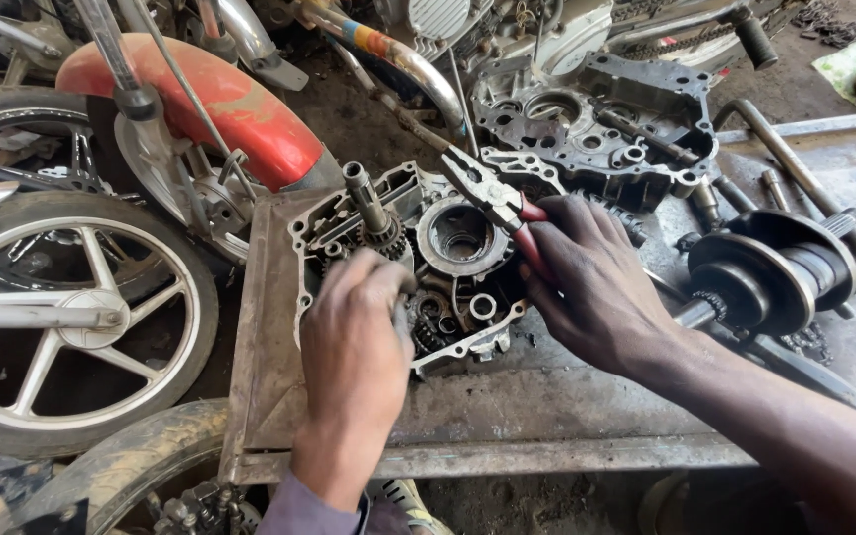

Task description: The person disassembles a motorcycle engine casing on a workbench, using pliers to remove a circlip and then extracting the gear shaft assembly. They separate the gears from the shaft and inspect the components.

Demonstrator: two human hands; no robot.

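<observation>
A shallow rusty metal tray (260, 396) holds an open engine case half (418, 267), grey and oily, with gears and a splined shaft (367, 203) standing upright inside. The left hand (354, 347) is curled over the case's near edge; what it grips is hidden. The right hand (587, 282) is closed around red-handled pliers (492, 193), jaws pointing up-left over the case. A crankshaft (770, 272) lies to the right.

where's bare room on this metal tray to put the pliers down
Bare metal lies along the tray's front edge, between the engine case half and the rim, and in the left strip beside the case. Behind, the second case half and the crankshaft at right crowd it. The right hand holds the pliers; the left hand rests on the case.
</observation>
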